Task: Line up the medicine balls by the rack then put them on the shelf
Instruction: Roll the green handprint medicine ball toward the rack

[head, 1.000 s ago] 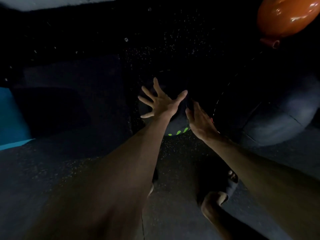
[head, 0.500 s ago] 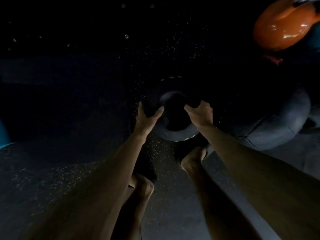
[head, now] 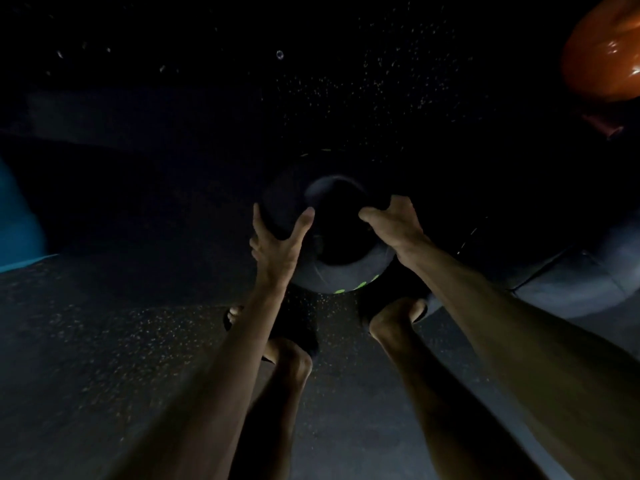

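Note:
The scene is very dark. A black medicine ball (head: 337,258) with small green markings near its lower edge sits in the middle of the view, just above my feet. My left hand (head: 277,240) grips its left side, thumb over the top and fingers round the side. My right hand (head: 391,225) grips its right side with curled fingers. A bigger dark grey medicine ball (head: 571,271) lies on the floor to the right, close to the held one. Whether the held ball touches the floor is hidden.
A glossy orange ball (head: 602,60) shows at the top right corner. A blue object (head: 17,230) sits at the left edge. My feet in dark sandals (head: 294,327) stand on the speckled rubber floor (head: 104,341) under the ball. The background is black.
A second ago both hands were open and reaching toward the ball. They closed on its two sides half a second ago and still hold it, and my feet have stepped in under it.

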`<act>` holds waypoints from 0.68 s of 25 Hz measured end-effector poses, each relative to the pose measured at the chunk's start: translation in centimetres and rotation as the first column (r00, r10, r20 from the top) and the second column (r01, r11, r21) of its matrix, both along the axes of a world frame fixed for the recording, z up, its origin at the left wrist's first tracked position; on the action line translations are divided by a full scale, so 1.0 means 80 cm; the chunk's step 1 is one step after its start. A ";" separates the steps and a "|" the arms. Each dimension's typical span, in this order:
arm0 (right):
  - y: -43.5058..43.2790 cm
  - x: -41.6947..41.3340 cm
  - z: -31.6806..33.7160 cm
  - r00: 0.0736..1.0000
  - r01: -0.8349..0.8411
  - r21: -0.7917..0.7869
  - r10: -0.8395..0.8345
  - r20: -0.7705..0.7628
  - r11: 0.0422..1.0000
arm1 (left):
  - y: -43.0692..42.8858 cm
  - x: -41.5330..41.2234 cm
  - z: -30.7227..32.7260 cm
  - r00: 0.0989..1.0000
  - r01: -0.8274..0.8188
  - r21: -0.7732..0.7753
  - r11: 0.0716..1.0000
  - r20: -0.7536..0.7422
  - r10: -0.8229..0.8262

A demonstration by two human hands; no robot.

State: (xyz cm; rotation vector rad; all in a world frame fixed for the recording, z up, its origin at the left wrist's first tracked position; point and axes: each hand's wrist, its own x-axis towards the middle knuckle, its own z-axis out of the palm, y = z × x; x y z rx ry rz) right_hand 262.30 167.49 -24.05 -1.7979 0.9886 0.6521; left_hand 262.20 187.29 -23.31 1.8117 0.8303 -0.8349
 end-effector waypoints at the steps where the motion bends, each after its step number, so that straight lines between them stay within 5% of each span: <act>1: 0.005 0.006 -0.003 1.000 -0.010 0.052 0.010 0.005 0.999 | 0.002 0.001 0.004 0.999 -0.028 0.038 0.999 0.025 0.027; 7: 0.006 0.010 -0.038 0.999 0.044 0.154 -0.038 -0.039 0.987 | -0.017 0.008 -0.001 0.994 -0.039 0.248 0.968 0.112 0.012; 11: -0.007 -0.005 -0.043 0.998 0.066 0.041 -0.065 -0.015 0.997 | -0.049 -0.003 -0.003 0.984 0.043 0.374 0.927 0.143 -0.103; 14: -0.018 -0.012 -0.053 0.995 0.087 -0.108 -0.091 -0.034 0.990 | -0.044 -0.012 -0.005 0.947 -0.097 0.232 0.968 0.322 0.017; 17: -0.041 -0.019 -0.065 0.973 0.209 -0.041 -0.212 -0.094 0.977 | -0.018 -0.006 -0.037 0.938 -0.173 0.119 0.978 0.322 0.127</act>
